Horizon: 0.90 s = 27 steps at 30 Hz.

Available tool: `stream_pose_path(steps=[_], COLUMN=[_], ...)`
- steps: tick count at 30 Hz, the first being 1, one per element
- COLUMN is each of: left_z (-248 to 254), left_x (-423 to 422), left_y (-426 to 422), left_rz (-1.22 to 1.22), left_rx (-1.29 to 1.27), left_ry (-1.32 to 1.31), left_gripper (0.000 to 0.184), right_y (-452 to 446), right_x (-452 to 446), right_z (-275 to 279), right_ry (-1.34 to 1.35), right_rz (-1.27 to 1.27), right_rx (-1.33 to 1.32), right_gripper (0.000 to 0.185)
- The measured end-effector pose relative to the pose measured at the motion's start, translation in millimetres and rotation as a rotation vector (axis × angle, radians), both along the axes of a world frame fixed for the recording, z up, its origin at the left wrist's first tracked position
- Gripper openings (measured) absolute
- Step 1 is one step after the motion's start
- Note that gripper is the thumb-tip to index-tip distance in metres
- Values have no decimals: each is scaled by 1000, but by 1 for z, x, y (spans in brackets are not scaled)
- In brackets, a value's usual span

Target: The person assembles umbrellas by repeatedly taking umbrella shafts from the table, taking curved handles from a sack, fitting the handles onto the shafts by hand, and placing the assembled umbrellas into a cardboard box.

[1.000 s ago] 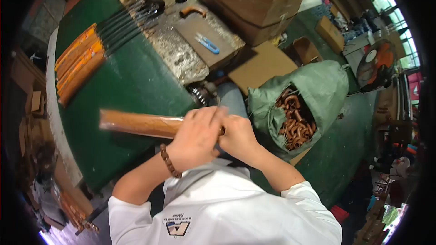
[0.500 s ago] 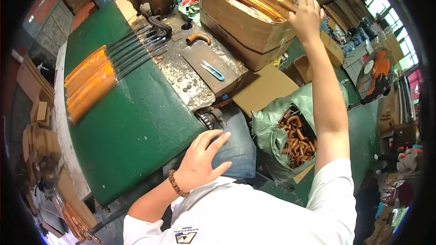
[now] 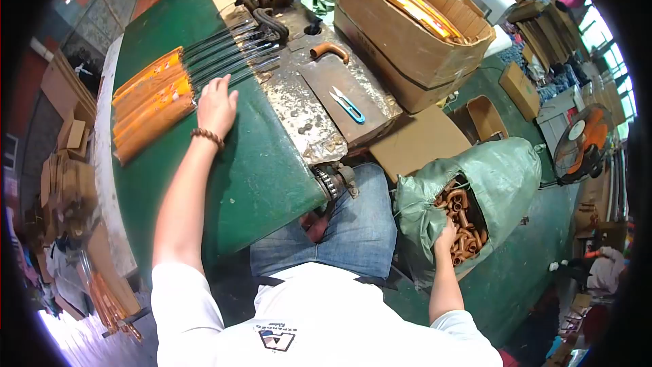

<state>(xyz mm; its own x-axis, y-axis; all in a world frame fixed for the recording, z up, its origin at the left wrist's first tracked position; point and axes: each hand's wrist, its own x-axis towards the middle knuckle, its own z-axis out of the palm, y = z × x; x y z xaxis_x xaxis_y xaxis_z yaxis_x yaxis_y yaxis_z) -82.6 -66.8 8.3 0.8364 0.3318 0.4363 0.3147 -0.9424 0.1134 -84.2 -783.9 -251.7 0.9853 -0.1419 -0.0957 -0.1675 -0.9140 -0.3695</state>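
Several orange folded umbrellas (image 3: 155, 98) lie side by side on the green tabletop, their dark metal shafts (image 3: 227, 54) pointing to the right. My left hand (image 3: 216, 107), with a beaded bracelet at the wrist, is over the shaft of the nearest umbrella. Its thumb stands apart from the fingers, and I cannot tell whether it touches the shaft. On the right, my right hand (image 3: 445, 236) reaches into the opening of a green woven sack (image 3: 506, 173), among brown curved handles (image 3: 464, 231). Its fingertips are hidden there.
One brown curved handle (image 3: 330, 50) and blue thread snips (image 3: 348, 105) lie on the worn metal bench (image 3: 299, 112). Behind stands a cardboard box (image 3: 407, 44) with orange wrapped pieces inside. A fan (image 3: 581, 139) is at the right.
My left hand has moved forward from near my lap to the umbrellas. My right hand has left the cardboard box and come down into the sack. The view has shifted slightly.
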Motion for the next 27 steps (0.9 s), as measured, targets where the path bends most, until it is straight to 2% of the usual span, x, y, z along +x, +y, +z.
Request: stream_pose_path(steps=[1, 3, 4, 5, 8, 9, 10, 12, 13, 15, 16, 18, 21, 23, 25, 26, 27], left_z=[-7, -17, -15, -12, -17, -19, -24, -2, 13, 32, 42, 56, 61, 67, 79, 88, 95], left_x=[4, 17, 19, 18, 10, 4, -4, -23, -34, -53, -62, -78, -96, -106, -117, -120, -122], left_y=[13, 31, 31, 29, 29, 28, 28, 2, -21, -58, -75, -109, -141, -160, -174, -181, -187], left_rz=[-16, 167, 160, 154, 48, 8, -67, -158, -145, -205, -215, -211, -248, -382, -335, -324, -315], left_rx=[1, -4, -20, -34, -114, -134, -93, -220, -180, -278, -281, -325, -407, -473, -482, -500, -520], left_ry=[6, 210, 231, 252, 289, 274, 182, 167, 155, 169, 179, 235, 196, 138, 180, 221, 262], left_gripper=[45, 38, 35, 33, 35, 34, 32, 31, 29, 26, 26, 22, 20, 19, 18, 17, 15], right_y=[2, 6, 17, 14, -11, -1, 3, 8, 16, 23, 27, 33, 32, 46, 35, 33, 31], right_x=[-2, 5, 7, 12, 21, 18, 17, 14, 11, 2, 1, 2, 7, 10, 16, 17, 15], right_z=[4, 16, 47, 45, -4, 10, 20, 15, 39, 51, 60, 78, 89, 110, 85, 85, 87], right_ry=[6, 45, 145, 176, 205, 225, 241, 73, 15, -174, -163, 73, 112, 207, 236, 254, 204], right_rz=[-16, 36, -17, -72, -10, -65, -75, -13, 102, 248, 238, -7, -84, -404, -521, -499, -353], right_rx=[1, -4, 26, 99, 217, 254, 310, 398, 329, -110, -112, 379, 548, 801, 872, 872, 642], right_gripper=[44, 42, 40, 43, 53, 53, 47, 39, 34, 36, 36, 42, 45, 43, 41, 41, 41])
